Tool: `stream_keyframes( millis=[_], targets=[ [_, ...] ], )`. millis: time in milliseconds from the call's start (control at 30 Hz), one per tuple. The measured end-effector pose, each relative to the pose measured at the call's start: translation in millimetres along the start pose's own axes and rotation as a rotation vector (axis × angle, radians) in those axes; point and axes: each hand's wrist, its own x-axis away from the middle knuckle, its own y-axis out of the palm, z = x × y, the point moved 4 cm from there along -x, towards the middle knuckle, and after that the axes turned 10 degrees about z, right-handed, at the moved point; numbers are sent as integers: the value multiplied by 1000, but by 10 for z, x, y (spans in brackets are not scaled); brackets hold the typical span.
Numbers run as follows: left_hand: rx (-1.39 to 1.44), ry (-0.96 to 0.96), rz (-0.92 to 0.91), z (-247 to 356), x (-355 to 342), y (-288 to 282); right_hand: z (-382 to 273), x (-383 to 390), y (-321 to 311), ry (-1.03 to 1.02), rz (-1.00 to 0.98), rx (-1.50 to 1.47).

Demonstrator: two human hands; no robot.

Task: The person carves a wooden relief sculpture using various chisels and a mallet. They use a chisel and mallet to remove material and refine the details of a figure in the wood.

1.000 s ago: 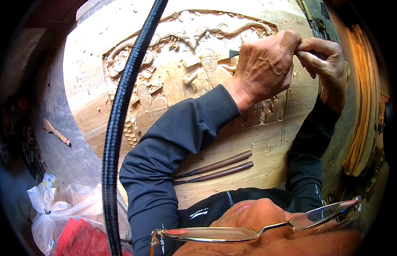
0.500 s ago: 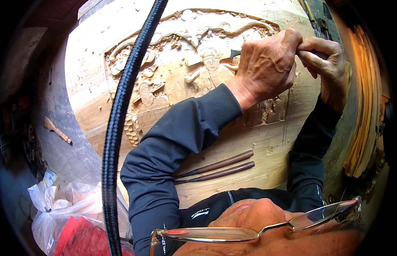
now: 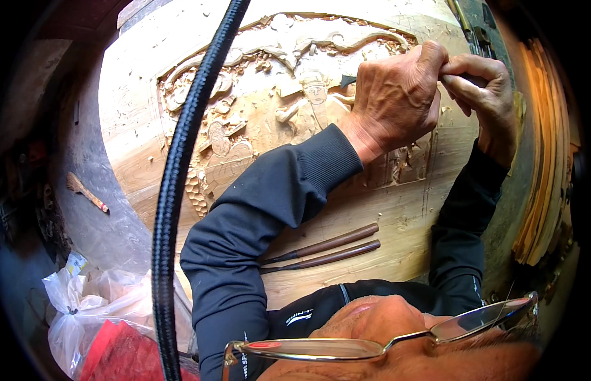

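Note:
A carved wooden panel (image 3: 257,170) lies under both hands, with a figure's face drawn and cut in relief near its middle. My left hand (image 3: 397,95) is closed in a fist around a carving chisel; only its dark flared blade (image 3: 348,80) shows, on the left side of the fist beside the carved figure. My right hand (image 3: 483,89) has its fingers curled over the chisel's other end, its fingertips meeting my left hand. The handle is hidden by the fingers. Two more chisels with brown handles (image 3: 340,240) (image 3: 346,255) rest on the panel near me.
A brush (image 3: 87,193) lies on the grey surface at left. Near it, at lower left, is a clear plastic bag (image 3: 92,298) beside red cloth-like material (image 3: 127,355). A black braided cable (image 3: 174,168) crosses the view. Metal tools (image 3: 476,38) lie far right; thin boards (image 3: 542,152) stand beyond.
Almost nothing differs. Both hands keep their hold and place, and the whole scene has shifted very slightly in the view.

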Motion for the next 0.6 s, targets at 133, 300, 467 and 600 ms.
stream_keyframes(
  millis=[133,300,467,600],
  targets=[
    [-10,-41,57,-32,23,-47,-17,-34,78,-21,17,15],
    [15,31,122,-8,0,-53,-180,-2,85,12,-6,33],
    [73,38,67,27,-11,-39,-199,26,12,35,35,53],
    [59,30,78,21,-7,-44,-229,5,34,3,15,58]
  ],
)
